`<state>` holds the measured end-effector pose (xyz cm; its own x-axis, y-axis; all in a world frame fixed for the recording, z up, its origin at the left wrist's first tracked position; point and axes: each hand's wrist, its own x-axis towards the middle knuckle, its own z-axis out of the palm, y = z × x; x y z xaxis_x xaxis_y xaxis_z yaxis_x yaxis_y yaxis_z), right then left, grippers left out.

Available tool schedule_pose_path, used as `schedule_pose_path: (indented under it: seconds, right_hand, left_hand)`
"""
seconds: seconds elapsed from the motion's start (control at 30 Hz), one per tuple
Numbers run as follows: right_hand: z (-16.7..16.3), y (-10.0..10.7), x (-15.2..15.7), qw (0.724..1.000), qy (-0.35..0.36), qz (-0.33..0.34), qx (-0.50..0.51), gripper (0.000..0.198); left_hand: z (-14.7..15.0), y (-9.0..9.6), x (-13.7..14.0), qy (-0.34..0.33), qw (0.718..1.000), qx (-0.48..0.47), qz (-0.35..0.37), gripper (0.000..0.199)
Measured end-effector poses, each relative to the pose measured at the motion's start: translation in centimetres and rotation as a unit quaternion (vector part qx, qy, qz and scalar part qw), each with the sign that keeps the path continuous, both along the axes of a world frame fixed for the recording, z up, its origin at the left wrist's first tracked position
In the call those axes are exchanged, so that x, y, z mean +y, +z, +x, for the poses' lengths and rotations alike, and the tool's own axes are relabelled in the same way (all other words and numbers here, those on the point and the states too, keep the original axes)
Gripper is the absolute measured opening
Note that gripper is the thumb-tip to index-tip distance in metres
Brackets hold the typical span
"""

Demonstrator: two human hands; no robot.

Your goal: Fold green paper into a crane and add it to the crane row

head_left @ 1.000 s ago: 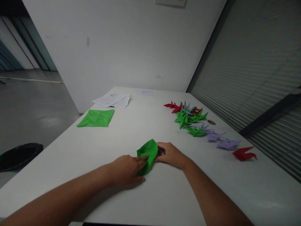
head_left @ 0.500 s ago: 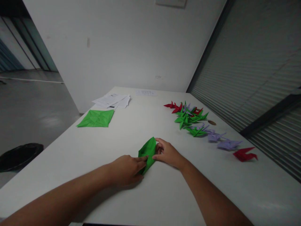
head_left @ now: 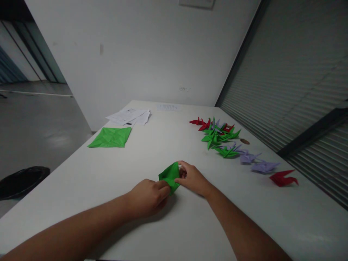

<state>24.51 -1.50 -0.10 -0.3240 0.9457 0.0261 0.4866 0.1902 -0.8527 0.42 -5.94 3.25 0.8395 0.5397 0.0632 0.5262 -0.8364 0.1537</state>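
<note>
Between my hands is a partly folded sheet of green origami paper (head_left: pixel 170 173), tilted up a little from the white table (head_left: pixel 130 232). My left hand (head_left: pixel 149 197) has its fingers curled around the paper's lower left edge; the fingertips are partly hidden. On the other side, my right hand (head_left: pixel 192 177) pinches the right edge, thumb in front and index finger at the top corner. The paper's lower part disappears behind the left fingers.
A creased green sheet (head_left: pixel 111 137) lies at the left, near printed papers (head_left: pixel 129 116). Along the right side are folded cranes in green (head_left: pixel 225 152), purple (head_left: pixel 265 166) and red (head_left: pixel 282 178), and a small brown disc (head_left: pixel 245 141). A black-lined bin (head_left: pixel 24 181) stands left of the table.
My left fingers have gone from lying flat on the paper to curling around its lower edge. The paper is now lifted and bent, its lower point drawn up.
</note>
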Motion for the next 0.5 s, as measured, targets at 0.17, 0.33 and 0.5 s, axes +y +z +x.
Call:
schedule_pose_path:
  seconds: [0.17,0.33,0.5]
  right_hand:
    - [-0.3,0.4,-0.1,1.000,-0.009,0.005,-0.016,0.056]
    - [-0.5,0.6,-0.1,1.000,-0.017,0.009,-0.021,0.043]
    - [-0.2,0.5,0.1,0.998,-0.031,0.030,-0.037,0.011]
  left_hand:
    - [0.6,-0.5,-1.0,-0.029,0.997,0.052,0.039,0.031]
    - [0.9,-1.3,-1.2,-0.025,0.998,0.058,0.023,0.043]
    - [0.8,-1.1,-0.9,-0.029,0.998,0.055,0.016,0.040]
